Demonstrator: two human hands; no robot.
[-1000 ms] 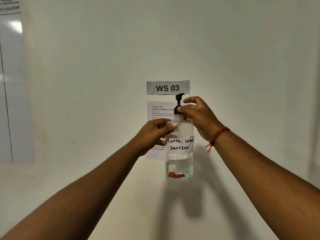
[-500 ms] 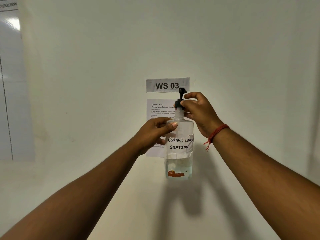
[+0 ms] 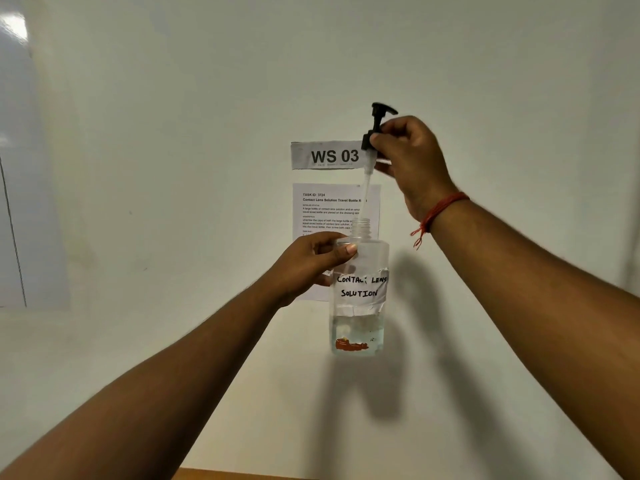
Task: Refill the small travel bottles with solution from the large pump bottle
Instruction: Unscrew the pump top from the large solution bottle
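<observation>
1. Table edge (image 3: 242,474): a thin strip of wood at the bottom of the view, nearest the camera.
2. Left hand (image 3: 308,263): fingers and thumb curled round the shoulder of the large bottle (image 3: 360,306), holding it upright in the air in front of the wall.
3. Large bottle: clear plastic with an open threaded neck; a white label (image 3: 360,287) on its front reads "CONTACT LENS SOLUTION". A little clear liquid sits in the bottom part, with an orange patch (image 3: 350,345) near the base.
4. Right hand (image 3: 408,161): fingers pinch the collar of the black pump head (image 3: 375,128), held above the bottle's neck. The pump's clear tube (image 3: 365,188) hangs down toward the open neck. A red thread (image 3: 440,211) circles the wrist.
5. Wall, farthest: a sign (image 3: 327,155) marked "WS 03", with a printed sheet (image 3: 329,209) below it, partly covered by the left hand and bottle. A glossy board (image 3: 17,150) hangs at the left edge.
</observation>
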